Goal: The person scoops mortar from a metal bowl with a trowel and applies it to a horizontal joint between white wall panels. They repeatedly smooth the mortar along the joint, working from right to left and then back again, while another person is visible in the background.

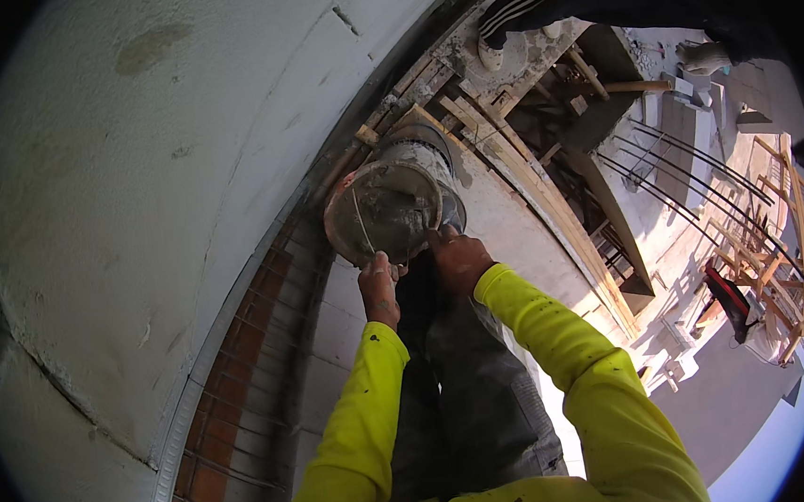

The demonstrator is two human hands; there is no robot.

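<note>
Head view: both hands, left and right, grip the mortar-caked bucket's near rim.

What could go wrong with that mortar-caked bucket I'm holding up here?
1. Both hands, left hand and right hand, grip only the near rim of the tilted bucket; it may slip or spill.
2. The work appears high above a site, with wooden formwork and rebar below, so dropped material could fall far.
3. Another person's shoe is close; spillage might reach them.

Concrete slab, mortar-caked bucket resting on it; timber formwork alongside
</note>
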